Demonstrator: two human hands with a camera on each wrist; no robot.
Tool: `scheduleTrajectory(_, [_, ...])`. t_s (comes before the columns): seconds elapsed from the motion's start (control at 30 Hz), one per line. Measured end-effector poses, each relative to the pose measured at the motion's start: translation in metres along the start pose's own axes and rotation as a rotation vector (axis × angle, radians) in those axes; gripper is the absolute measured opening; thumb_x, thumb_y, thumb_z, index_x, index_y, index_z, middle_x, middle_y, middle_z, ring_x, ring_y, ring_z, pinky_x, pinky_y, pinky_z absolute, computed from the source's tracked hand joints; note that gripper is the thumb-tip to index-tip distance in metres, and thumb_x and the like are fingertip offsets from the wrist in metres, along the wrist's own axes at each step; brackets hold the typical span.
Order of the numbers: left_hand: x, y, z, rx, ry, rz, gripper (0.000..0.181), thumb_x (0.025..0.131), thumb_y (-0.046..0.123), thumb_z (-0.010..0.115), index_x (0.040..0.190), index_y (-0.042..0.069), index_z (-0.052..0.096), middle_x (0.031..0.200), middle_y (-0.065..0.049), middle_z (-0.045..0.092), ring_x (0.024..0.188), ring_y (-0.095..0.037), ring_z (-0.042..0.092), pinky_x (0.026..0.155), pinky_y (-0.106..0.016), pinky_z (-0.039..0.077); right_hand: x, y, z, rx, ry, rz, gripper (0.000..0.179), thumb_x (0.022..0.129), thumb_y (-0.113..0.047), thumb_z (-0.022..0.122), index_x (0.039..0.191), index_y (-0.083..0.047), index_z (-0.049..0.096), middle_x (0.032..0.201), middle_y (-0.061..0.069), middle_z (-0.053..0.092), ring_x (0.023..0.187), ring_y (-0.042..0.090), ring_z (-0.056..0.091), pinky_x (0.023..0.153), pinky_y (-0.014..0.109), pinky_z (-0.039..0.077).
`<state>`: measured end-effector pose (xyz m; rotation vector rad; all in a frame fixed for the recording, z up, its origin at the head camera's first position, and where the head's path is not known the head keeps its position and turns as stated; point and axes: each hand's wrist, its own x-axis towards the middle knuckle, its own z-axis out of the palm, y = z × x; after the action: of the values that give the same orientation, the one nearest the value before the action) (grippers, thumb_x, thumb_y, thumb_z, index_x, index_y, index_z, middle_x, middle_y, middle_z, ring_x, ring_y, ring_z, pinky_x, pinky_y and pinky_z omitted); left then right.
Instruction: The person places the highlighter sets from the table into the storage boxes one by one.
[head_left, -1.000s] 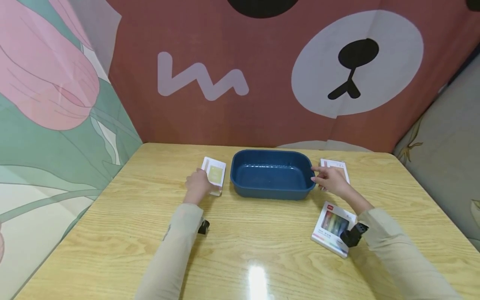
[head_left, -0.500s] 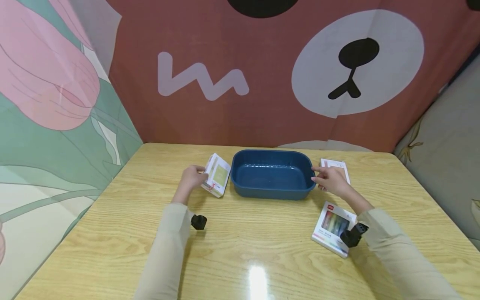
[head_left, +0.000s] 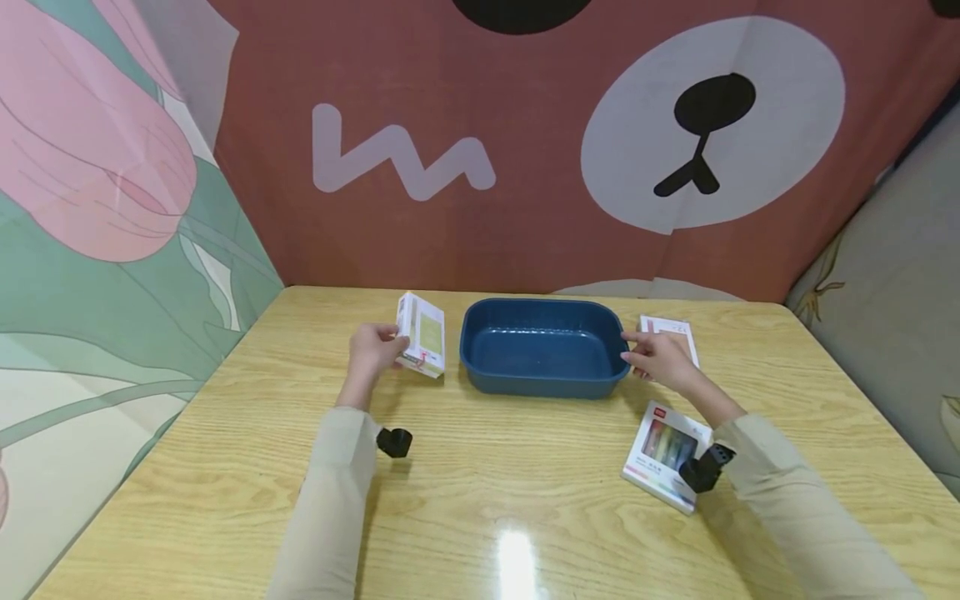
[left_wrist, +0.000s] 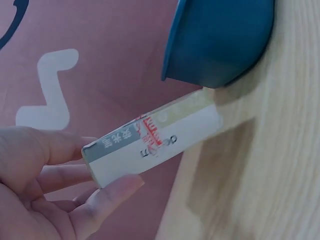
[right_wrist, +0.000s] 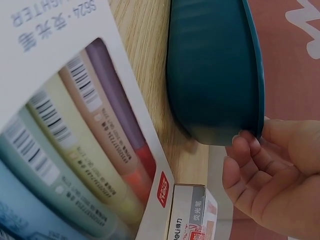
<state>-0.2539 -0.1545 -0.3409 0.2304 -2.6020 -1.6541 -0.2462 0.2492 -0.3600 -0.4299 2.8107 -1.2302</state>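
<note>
My left hand holds a white highlighter box with a yellow panel by its left edge, thumb on one face and fingers on the other. The box is tilted, left side raised, and its shadow falls on the table in the left wrist view. My right hand pinches the rim of a dark blue plastic bin at its right end; the right wrist view shows thumb and fingertips at that rim. The bin sits upright, apart from the held box in the head view.
Partly behind my right hand lies another white box. A windowed pack of highlighters lies nearer, below my right wrist. The wooden table meets a red-brown printed backdrop at its far edge.
My left hand has gone from over the box to its left edge, gripped it and tilted it up. Box and hand then shifted left and slightly away. My right hand stays at the bin.
</note>
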Motion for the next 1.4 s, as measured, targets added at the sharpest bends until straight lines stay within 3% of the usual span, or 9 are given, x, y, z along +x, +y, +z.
scheduleTrajectory(0.2, [-0.002,0.011,-0.001,-0.014,0.103,0.077,0.038,0.083,0.003,0.057,0.118,-0.012,0.052,0.102,-0.026,0.055,0.073,-0.027,0.06,0.063,-0.034,0.052,-0.002,-0.001,-0.001,0.029,-0.003,0.014,0.042,0.089,0.001,0.052,0.124,0.019,0.038,0.07,0.014,0.058,0.057,0.025,0.054,0.049,0.031,0.046])
scheduleTrajectory(0.43, [-0.01,0.028,0.002,-0.029,0.17,0.144,0.037,0.083,0.003,0.058,0.117,-0.01,0.053,0.099,-0.024,0.059,0.075,-0.028,0.061,0.059,-0.03,0.052,0.0,0.01,-0.002,0.127,-0.019,-0.068,0.049,0.088,-0.014,0.057,0.124,0.016,0.042,0.066,0.013,0.056,0.053,0.02,0.052,0.047,0.028,0.044])
scheduleTrajectory(0.73, [-0.016,0.047,0.017,-0.216,0.094,0.17,0.034,0.082,-0.003,0.059,0.113,-0.014,0.054,0.095,-0.028,0.058,0.065,-0.018,0.06,0.057,-0.029,0.052,0.0,0.0,-0.001,0.033,-0.022,0.023,0.044,0.09,-0.001,0.051,0.126,0.019,0.035,0.07,0.018,0.057,0.054,0.024,0.052,0.049,0.031,0.046])
scheduleTrajectory(1.0, [-0.017,0.053,0.038,-0.254,0.014,0.152,0.032,0.083,-0.002,0.059,0.113,-0.012,0.055,0.089,-0.022,0.057,0.065,-0.018,0.059,0.056,-0.029,0.052,-0.001,0.001,-0.001,0.078,-0.024,0.068,0.044,0.09,0.0,0.049,0.128,0.017,0.035,0.07,0.019,0.057,0.058,0.026,0.052,0.051,0.031,0.046])
scheduleTrajectory(1.23, [-0.015,0.051,0.055,-0.238,-0.021,0.134,0.031,0.082,0.001,0.062,0.11,-0.011,0.058,0.083,-0.016,0.055,0.059,-0.015,0.057,0.056,-0.031,0.052,0.0,0.01,0.0,0.279,-0.037,0.142,0.049,0.092,-0.004,0.049,0.134,0.01,0.029,0.067,0.012,0.053,0.058,0.019,0.048,0.053,0.029,0.044])
scheduleTrajectory(1.4, [-0.015,0.049,0.063,-0.243,-0.04,0.118,0.031,0.081,0.001,0.062,0.108,-0.012,0.058,0.08,-0.015,0.055,0.053,-0.014,0.056,0.049,-0.025,0.05,0.0,0.014,0.0,0.42,-0.043,0.174,0.05,0.093,-0.005,0.047,0.137,0.006,0.026,0.069,0.011,0.052,0.059,0.016,0.049,0.056,0.029,0.045])
